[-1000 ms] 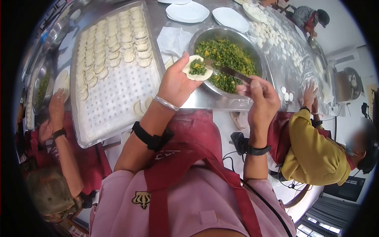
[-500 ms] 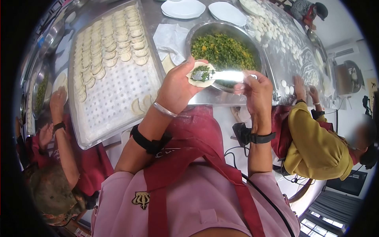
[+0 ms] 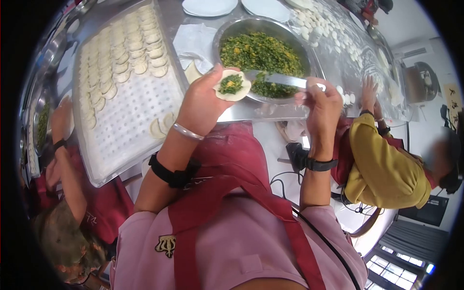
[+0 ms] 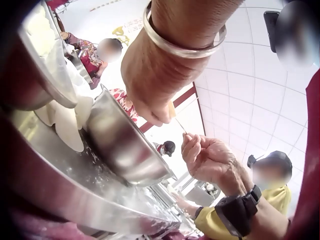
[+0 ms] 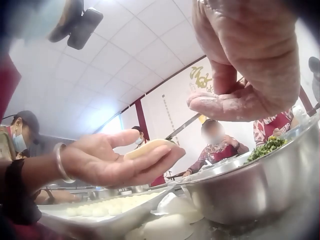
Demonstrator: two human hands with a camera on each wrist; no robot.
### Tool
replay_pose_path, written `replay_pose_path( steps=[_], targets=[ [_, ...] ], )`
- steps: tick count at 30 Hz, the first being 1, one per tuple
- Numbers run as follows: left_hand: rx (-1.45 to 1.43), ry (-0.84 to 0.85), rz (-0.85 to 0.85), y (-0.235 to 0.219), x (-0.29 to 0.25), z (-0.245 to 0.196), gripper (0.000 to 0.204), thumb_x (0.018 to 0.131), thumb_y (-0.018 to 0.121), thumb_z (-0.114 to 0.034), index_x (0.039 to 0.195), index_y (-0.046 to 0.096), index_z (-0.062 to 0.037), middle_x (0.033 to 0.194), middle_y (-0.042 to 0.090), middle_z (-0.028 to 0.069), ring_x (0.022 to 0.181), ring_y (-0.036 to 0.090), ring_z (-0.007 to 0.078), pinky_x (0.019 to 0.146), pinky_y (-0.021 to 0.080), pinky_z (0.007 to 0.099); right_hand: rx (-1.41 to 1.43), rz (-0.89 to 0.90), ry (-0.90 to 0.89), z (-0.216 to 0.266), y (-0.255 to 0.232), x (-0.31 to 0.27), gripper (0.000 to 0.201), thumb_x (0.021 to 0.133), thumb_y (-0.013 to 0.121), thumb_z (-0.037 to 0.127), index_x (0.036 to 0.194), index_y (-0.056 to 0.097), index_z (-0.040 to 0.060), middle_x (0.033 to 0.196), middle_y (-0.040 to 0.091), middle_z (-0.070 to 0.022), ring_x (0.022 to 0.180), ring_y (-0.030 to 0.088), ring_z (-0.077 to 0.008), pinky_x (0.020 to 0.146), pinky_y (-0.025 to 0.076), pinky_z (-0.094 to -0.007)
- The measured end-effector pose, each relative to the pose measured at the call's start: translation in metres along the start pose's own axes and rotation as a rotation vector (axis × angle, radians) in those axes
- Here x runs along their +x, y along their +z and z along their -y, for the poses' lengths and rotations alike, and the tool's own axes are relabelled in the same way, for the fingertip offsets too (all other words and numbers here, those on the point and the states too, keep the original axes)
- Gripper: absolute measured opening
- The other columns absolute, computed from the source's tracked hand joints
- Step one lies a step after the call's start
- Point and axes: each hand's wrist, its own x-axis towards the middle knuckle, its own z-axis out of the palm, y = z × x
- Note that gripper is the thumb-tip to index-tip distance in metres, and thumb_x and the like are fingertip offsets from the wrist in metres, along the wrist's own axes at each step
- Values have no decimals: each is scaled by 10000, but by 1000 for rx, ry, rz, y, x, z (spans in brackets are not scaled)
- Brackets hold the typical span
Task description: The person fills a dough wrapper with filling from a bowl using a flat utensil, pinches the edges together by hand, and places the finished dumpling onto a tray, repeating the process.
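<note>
In the head view the left hand holds a round dough wrapper on its palm side and fingers, with green and yellow filling at the wrapper's middle. The right hand pinches the end of a flat metal spatula, whose blade reaches left over the rim of the metal bowl, close to the wrapper. Chopped green filling lies in that bowl. The right wrist view shows the wrapper lying along the left hand's fingers, the thumb above it.
A tray with rows of dumplings stands at the left. White plates and a cloth lie behind. Dough pieces are scattered at the right. People work on both sides; one wears a yellow top.
The spatula went from over the bowl onto the wrapper's filling, then moved back right off it. The tray, bowl and plates now appear farther left and higher in the head view.
</note>
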Motion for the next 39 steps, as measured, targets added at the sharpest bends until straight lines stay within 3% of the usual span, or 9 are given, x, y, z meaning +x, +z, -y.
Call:
replay_pose_path(
  steps=[8,12,13,16,17,20,27,32,39],
  targets=[
    [-510,-162,-66,0,0,0,443,1075,392,-264,1322,456,99,1309,547,213,1259,524,325,1103,419,459,-810,-131,-303,-21,-23,16,142,924,630,96,891,663,-38,619,659,-112,540,676,-180,513,514,-304],
    [-486,-146,-31,0,-6,1,442,1074,397,-264,1324,454,96,1308,551,215,1259,526,325,1103,419,452,-780,-177,-268,-53,-18,21,165,917,633,113,854,660,-38,625,663,-130,495,659,-191,516,510,-331],
    [-355,-106,3,0,-6,1,442,1073,398,-264,1323,453,96,1308,550,216,1258,528,327,1104,418,450,-747,-182,-166,-45,-14,17,160,900,662,135,879,667,-24,666,680,-133,567,683,-237,572,524,-366],
    [-154,-55,47,0,-8,-3,443,1072,400,-264,1322,452,98,1309,549,219,1253,532,331,1108,414,445,-1195,-110,-491,-37,-25,15,150,877,698,154,912,681,10,808,713,-128,717,705,-286,642,533,-406],
    [-215,-77,35,2,-8,-4,443,1072,400,-263,1322,452,99,1310,549,220,1252,533,332,1109,414,445,-1288,-131,-524,-34,-26,7,185,834,740,149,980,702,43,1037,709,-147,965,679,-348,794,535,-431],
    [-188,-70,33,7,-9,-7,434,1069,401,-249,1322,452,101,1314,547,223,1251,534,336,1108,413,446,-1116,-87,-871,-16,-14,-2,242,793,765,98,1026,718,56,1204,667,-156,1153,618,-353,950,495,-436],
    [-550,-171,95,11,-15,-18,339,1032,419,-58,1349,474,50,1269,581,124,1152,584,208,1003,481,330,-651,421,-881,-15,46,-41,285,699,797,37,976,746,77,1261,652,-128,1283,538,-367,1036,454,-456],
    [-109,-76,16,8,-22,-15,249,950,529,19,1179,606,78,1246,600,160,1073,619,204,936,504,304,-605,420,-991,-21,58,-36,235,693,790,14,915,728,59,1217,670,-138,1250,561,-382,1006,473,-454],
    [640,238,279,4,-32,-26,357,1001,405,-34,1338,463,67,1300,554,178,1203,569,264,1087,444,401,-545,312,-963,-24,65,-38,171,726,764,-8,882,708,32,1142,701,-142,1174,619,-365,978,492,-443]
  ],
)
